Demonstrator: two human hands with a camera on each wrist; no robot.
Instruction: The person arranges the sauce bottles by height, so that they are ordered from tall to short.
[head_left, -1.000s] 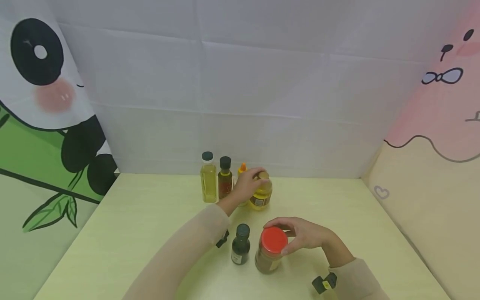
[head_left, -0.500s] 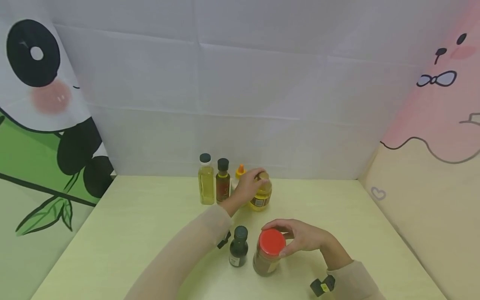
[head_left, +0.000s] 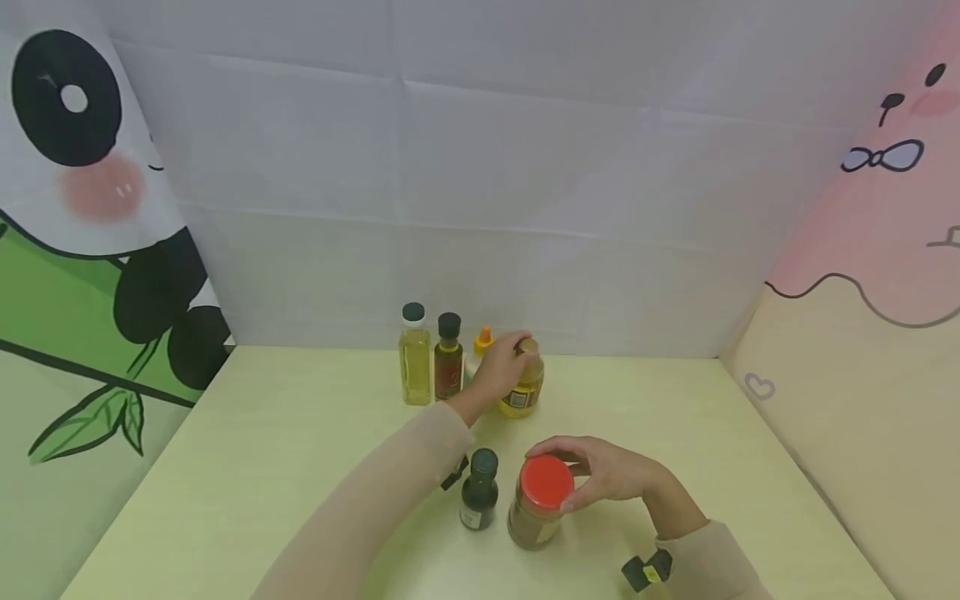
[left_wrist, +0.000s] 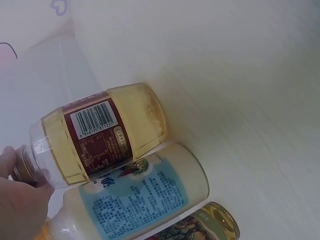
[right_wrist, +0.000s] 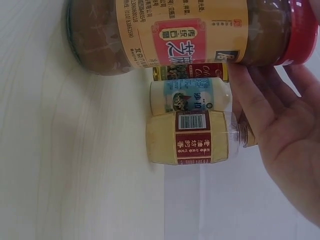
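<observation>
In the head view my left hand (head_left: 497, 373) grips the cap and neck of a yellow oil bottle (head_left: 522, 400) at the back of the table. The left wrist view shows this oil bottle (left_wrist: 100, 132) side by side with a salad dressing bottle (left_wrist: 140, 195). Nearer the front, my right hand (head_left: 611, 471) holds a red-lidded jar of brown paste (head_left: 531, 527), fingers and thumb around its upper part. Its label faces the right wrist view, where part of the red lid (right_wrist: 302, 35) also shows. A dark sauce bottle (head_left: 478, 498) stands just left of the jar.
Left of the oil bottle stand a tall pale-oil bottle (head_left: 416, 367), a dark-capped olive oil bottle (head_left: 448, 371) and the orange-capped dressing bottle (head_left: 483, 340), partly hidden by the left hand. A pale cloth wall (head_left: 525, 208) rises behind the table (head_left: 300, 467).
The head view has shifted slightly. Both hands keep their hold on the oil bottle and the jar, with no clear movement of either.
</observation>
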